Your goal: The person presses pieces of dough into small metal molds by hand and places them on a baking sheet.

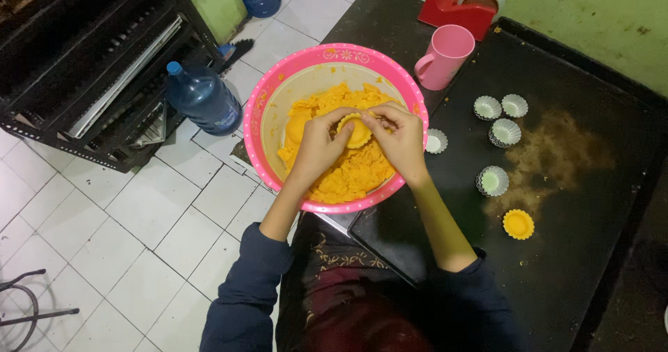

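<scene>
Frame centre: left hand (316, 147) and right hand (402, 140) both grip one dough-filled tart mould (356, 131) over the pink bowl (278, 91); pink mug (443, 57) upper right.

A white tiled floor (104, 234) lies left of the dark table (557, 268); beyond the table rises a green wall (598, 11), and a black metal rack (83, 67) stands far left of it
</scene>
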